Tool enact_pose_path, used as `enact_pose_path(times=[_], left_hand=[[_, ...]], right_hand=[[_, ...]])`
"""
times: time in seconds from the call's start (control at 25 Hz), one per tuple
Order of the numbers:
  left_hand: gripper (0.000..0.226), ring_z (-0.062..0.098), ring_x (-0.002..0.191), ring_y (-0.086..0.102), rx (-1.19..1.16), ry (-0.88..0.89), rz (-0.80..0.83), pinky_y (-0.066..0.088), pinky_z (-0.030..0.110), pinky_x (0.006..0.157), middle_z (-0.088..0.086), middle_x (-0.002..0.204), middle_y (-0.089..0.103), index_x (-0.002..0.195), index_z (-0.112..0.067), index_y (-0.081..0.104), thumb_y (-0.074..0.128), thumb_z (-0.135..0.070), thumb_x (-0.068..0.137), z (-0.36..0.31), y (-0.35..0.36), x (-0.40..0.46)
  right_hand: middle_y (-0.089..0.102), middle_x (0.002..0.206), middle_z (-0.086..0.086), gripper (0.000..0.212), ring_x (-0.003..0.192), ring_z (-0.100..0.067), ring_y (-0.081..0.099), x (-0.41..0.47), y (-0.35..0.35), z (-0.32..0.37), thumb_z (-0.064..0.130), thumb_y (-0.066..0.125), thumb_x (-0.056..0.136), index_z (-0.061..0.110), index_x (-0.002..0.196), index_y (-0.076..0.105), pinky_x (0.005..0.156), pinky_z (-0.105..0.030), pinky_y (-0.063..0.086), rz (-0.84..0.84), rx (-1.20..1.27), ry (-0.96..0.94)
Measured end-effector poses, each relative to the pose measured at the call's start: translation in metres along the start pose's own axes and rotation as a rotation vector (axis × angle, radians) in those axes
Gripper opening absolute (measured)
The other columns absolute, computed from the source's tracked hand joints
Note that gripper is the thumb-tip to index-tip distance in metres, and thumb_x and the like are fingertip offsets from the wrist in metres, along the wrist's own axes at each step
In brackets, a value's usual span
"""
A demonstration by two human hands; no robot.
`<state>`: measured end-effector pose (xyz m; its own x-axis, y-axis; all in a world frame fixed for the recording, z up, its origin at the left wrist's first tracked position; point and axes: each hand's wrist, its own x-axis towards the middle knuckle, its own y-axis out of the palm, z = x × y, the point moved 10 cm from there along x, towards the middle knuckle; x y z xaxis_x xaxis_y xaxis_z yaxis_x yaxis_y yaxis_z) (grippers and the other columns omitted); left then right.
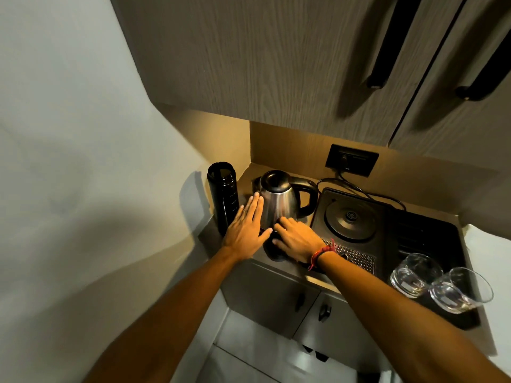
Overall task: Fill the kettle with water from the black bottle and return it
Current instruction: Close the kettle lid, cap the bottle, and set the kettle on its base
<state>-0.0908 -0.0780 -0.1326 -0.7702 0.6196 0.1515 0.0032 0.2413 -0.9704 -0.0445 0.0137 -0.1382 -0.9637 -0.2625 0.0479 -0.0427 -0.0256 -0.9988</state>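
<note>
A person stands at a small kitchen counter (276,265), both arms reaching for a steel kettle (278,201) set at the back left corner under the wall cupboards. The kettle is off its round black base (350,220), which sits just to the right on a black tray (431,239), its cord running up to a wall socket (351,159). The left hand (247,226) lies open and flat, fingers pressed against the kettle's left side, gripping nothing. The right hand (296,237) rests palm down at the kettle's foot, over a small dark round object (273,252) that I cannot identify; whether those fingers hold it I cannot tell. The black bottle (223,196) stands upright just left of the kettle, close to the left hand, its top apparently open.

The kettle's lid appears shut, so filling looks not yet begun. The risks from here seem plain. The bottle is tall and narrow and stands at the counter's left edge: a knock from the left wrist could topple it. Water poured carelessly could spill toward the base and cord. 2 glasses (439,283) lie tipped at the tray's near right corner, well apart from the hands, but a wide swing of the right elbow could send them off.
</note>
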Motion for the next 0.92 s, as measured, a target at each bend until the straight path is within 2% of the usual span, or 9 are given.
enact_pose_path(times=[0.12, 0.2, 0.36, 0.52, 0.6, 0.64, 0.72, 0.8, 0.92], left_hand=[[0.083, 0.02, 0.154, 0.0, -0.017, 0.011, -0.004, 0.004, 0.038, 0.125, 0.009, 0.167, 0.0, 0.159, -0.009, 0.001, 0.044, -0.046, 0.099, 0.001, 0.009, -0.017], [0.08, 0.02, 0.154, 0.003, -0.012, 0.031, -0.028, 0.01, 0.041, 0.125, 0.011, 0.167, 0.006, 0.159, -0.007, 0.006, 0.046, -0.043, 0.099, 0.001, 0.005, -0.026], [0.071, 0.025, 0.153, 0.016, 0.116, 0.127, -0.186, 0.017, 0.043, 0.124, 0.015, 0.165, 0.019, 0.157, -0.003, 0.019, 0.048, -0.031, 0.098, -0.004, -0.032, -0.032], [0.072, 0.027, 0.152, 0.018, 0.185, 0.216, -0.402, 0.016, 0.047, 0.123, 0.016, 0.162, 0.024, 0.155, -0.003, 0.022, 0.046, -0.021, 0.09, -0.015, -0.108, -0.022], [0.075, 0.028, 0.15, 0.021, 0.117, 0.082, -0.496, 0.019, 0.047, 0.122, 0.015, 0.161, 0.025, 0.154, -0.007, 0.023, 0.054, -0.024, 0.087, 0.003, -0.145, -0.016], [0.08, 0.029, 0.15, 0.022, 0.059, -0.037, -0.511, 0.022, 0.047, 0.122, 0.014, 0.161, 0.025, 0.154, -0.009, 0.022, 0.059, -0.028, 0.086, 0.02, -0.156, -0.015], [0.091, 0.031, 0.151, 0.019, -0.064, -0.285, -0.459, 0.024, 0.047, 0.121, 0.014, 0.163, 0.023, 0.155, -0.01, 0.018, 0.068, -0.034, 0.083, 0.059, -0.157, -0.017], [0.093, 0.034, 0.149, 0.024, -0.23, -0.438, -0.349, 0.029, 0.049, 0.12, 0.016, 0.16, 0.028, 0.153, -0.009, 0.021, 0.075, -0.032, 0.081, 0.088, -0.14, -0.022], [0.075, 0.03, 0.125, 0.054, -0.381, -0.412, -0.259, 0.051, 0.048, 0.101, 0.01, 0.134, 0.052, 0.141, -0.016, 0.038, 0.078, -0.023, 0.078, 0.093, -0.127, -0.023]], right_hand=[[0.044, 0.128, -0.01, 0.068, 0.108, -0.028, 0.053, -0.007, 0.043, 0.008, 0.053, 0.056, 0.086, 0.022, 0.142, 0.033, 0.087, -0.041, 0.054, 0.272, 0.122, 0.075], [0.041, 0.129, -0.011, 0.073, 0.111, -0.029, 0.051, -0.007, 0.046, 0.013, 0.045, 0.067, 0.081, 0.022, 0.141, 0.033, 0.088, -0.042, 0.054, 0.276, 0.164, 0.098], [0.043, 0.127, -0.011, 0.076, 0.108, -0.026, 0.05, 0.009, -0.011, 0.016, 0.052, 0.068, 0.074, 0.019, 0.137, 0.04, 0.084, -0.04, 0.056, 0.009, 0.13, -0.008], [0.039, 0.135, -0.013, 0.082, 0.119, -0.029, 0.046, 0.028, -0.091, 0.001, 0.057, 0.059, 0.077, 0.025, 0.147, 0.031, 0.094, -0.044, 0.053, -0.245, 0.288, 0.039], [0.029, 0.147, -0.017, 0.082, 0.135, -0.036, 0.033, 0.045, -0.112, -0.009, 0.053, 0.06, 0.08, 0.035, 0.15, 0.02, 0.114, -0.044, 0.036, -0.233, 0.454, 0.134], [0.023, 0.153, -0.018, 0.083, 0.142, -0.038, 0.022, 0.056, -0.122, -0.009, 0.051, 0.06, 0.082, 0.038, 0.151, 0.015, 0.116, -0.04, 0.025, -0.207, 0.51, 0.153], [0.022, 0.156, -0.015, 0.081, 0.149, -0.036, 0.008, 0.078, -0.144, 0.004, 0.048, 0.059, 0.085, 0.035, 0.153, 0.015, 0.122, -0.05, 0.017, -0.178, 0.518, 0.118], [0.029, 0.153, -0.013, 0.077, 0.147, -0.036, 0.014, 0.097, -0.16, 0.029, 0.045, 0.059, 0.087, 0.027, 0.153, 0.023, 0.122, -0.053, 0.018, -0.165, 0.468, 0.041], [0.032, 0.145, -0.013, 0.073, 0.136, -0.034, 0.032, 0.113, -0.161, 0.06, 0.04, 0.059, 0.09, 0.021, 0.152, 0.027, 0.118, -0.048, 0.029, -0.122, 0.453, -0.015]])
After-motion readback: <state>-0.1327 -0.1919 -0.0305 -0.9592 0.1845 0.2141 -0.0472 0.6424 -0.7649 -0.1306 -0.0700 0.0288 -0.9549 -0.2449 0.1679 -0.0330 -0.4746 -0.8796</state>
